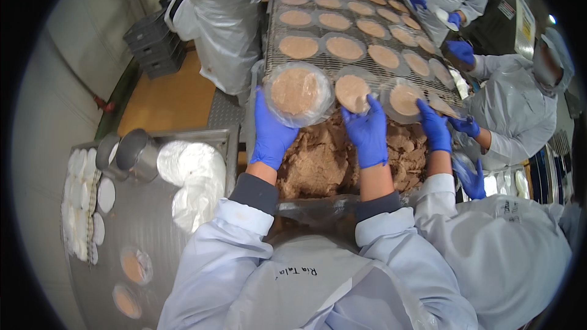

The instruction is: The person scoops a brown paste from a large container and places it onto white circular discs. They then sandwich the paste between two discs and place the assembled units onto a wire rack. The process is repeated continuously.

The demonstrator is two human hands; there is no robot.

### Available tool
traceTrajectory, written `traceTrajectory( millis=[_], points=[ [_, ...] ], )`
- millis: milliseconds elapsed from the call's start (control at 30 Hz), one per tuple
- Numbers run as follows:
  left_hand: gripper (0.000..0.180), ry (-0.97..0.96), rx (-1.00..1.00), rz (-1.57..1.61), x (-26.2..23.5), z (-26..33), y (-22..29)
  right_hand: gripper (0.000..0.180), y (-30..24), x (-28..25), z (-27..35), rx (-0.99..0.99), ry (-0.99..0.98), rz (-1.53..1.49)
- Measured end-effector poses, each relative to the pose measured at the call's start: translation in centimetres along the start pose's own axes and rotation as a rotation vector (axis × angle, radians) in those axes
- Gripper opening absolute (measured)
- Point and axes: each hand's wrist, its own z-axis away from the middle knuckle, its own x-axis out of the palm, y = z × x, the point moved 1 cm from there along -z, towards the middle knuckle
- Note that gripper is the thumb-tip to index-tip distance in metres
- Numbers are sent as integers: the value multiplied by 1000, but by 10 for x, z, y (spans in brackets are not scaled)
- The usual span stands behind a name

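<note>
While the left hand (272, 135) holds a film-backed patty (298, 90), the right hand (367, 134) meets a second patty (351, 90).
The first lies just beyond the left palm, thumb at its left edge, other fingers hidden beneath — round, no long axis; the second lies beyond the right fingers, half-curled at its near edge above brown mince (318, 165) — grip unclear.

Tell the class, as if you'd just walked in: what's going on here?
The person's left hand holds a patty on clear film, and the right hand holds a second patty, both near a tub of brown mix. Rows of patties cover much of the wire belt ahead. To the right, a co-worker's hand is at another patty. More co-workers stand along the belt.
</note>
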Motion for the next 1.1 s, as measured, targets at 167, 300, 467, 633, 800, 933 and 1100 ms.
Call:
traceTrajectory(
  millis=[167, 300, 467, 633, 800, 933, 1100],
  points=[
    [47, 179, -42, -97, 13, 39, 28, 39, 9, 51, 12, -36, -294, 39],
    [43, 321, 228, -343, -29, 116, 60, 40, 31, 19, 10, 147, -254, 27],
    [40, 727, 649, -228, -66, 262, 143, 40, 77, -32, 0, 372, -138, 6],
    [33, 1106, 648, -1749, -165, 310, 163, 41, 97, -1, 17, 369, -79, 48],
    [44, 623, 533, -525, -59, 113, 86, 53, 84, 18, 24, 347, -243, -96],
    [38, 358, 229, -260, -44, 25, 43, 66, 55, 4, -8, 90, -190, -112],
    [34, 218, 178, -517, -28, -39, -16, 48, 17, -17, -45, 140, -47, -188]
  ],
)
